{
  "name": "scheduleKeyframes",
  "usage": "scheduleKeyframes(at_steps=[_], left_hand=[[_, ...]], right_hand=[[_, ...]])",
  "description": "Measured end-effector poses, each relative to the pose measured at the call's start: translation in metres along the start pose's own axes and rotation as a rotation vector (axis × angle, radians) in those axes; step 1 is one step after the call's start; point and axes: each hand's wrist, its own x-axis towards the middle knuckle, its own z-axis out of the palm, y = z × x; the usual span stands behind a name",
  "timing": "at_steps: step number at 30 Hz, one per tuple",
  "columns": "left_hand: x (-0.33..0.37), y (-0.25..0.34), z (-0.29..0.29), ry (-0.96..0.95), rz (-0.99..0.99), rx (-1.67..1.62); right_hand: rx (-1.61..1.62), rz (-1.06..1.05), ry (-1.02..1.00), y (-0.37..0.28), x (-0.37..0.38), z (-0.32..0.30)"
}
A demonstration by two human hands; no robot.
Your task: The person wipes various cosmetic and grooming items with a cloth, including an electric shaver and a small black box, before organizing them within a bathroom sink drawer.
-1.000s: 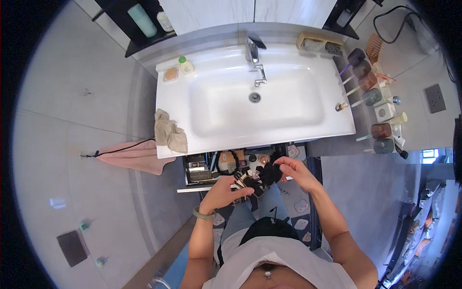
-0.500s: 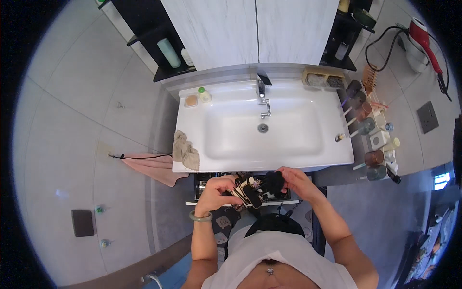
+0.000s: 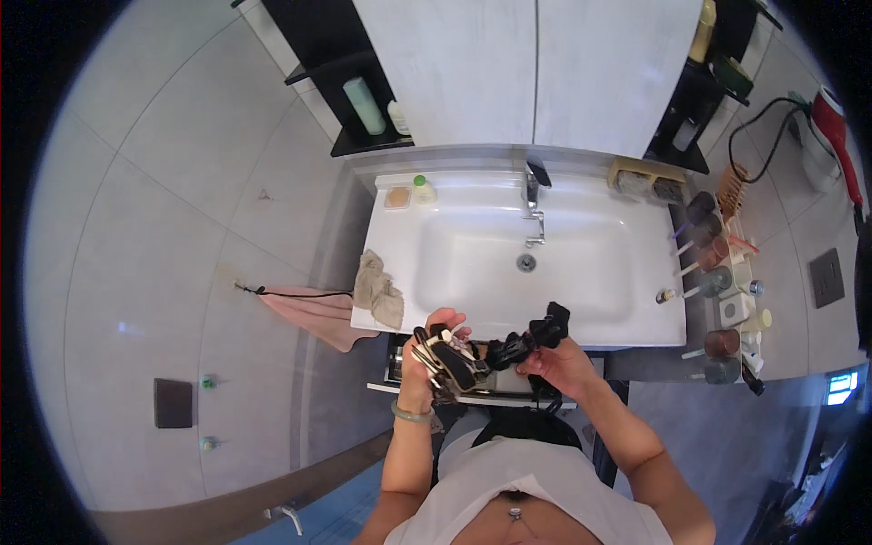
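Note:
My left hand (image 3: 422,363), a pale bangle at its wrist, is closed around a bundle of hair clips (image 3: 447,361) in black, gold and cream. From the bundle a bunched black hair accessory (image 3: 520,351), perhaps a scrunchie, stretches right and up to the sink's front edge. At its underside my right hand (image 3: 563,365) has its fingers pinched against it; their tips are partly hidden. Both hands are above an open drawer (image 3: 495,398) under the washbasin. The drawer's contents are mostly covered by the hands and the bundle.
Beyond the hands is a white washbasin (image 3: 472,306) with a chrome tap (image 3: 532,193). A beige cloth (image 3: 377,291) lies on its left rim, near a small green-capped bottle (image 3: 423,189). Cups and brushes hang along the right wall. A pink towel (image 3: 313,318) hangs at left.
Both hands have risen slightly with the bundle. The black accessory, earlier a compact clump by my right fingers, is now drawn out long toward the basin. The whole view has shifted.

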Motion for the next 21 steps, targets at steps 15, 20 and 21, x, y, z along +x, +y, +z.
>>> scheduleKeyframes(at_steps=[15,20,21], left_hand=[[-0.009,-0.009,0.020,0.542,-0.099,0.370],[-0.016,0.004,0.021,0.155,-0.044,0.488],[-0.016,0.003,0.021,0.164,-0.071,0.520]], right_hand=[[-0.518,-0.778,0.176,0.041,0.079,0.106],[-0.477,-0.775,0.185,0.032,0.087,0.105],[-0.455,-0.705,0.164,0.029,0.088,0.105]])
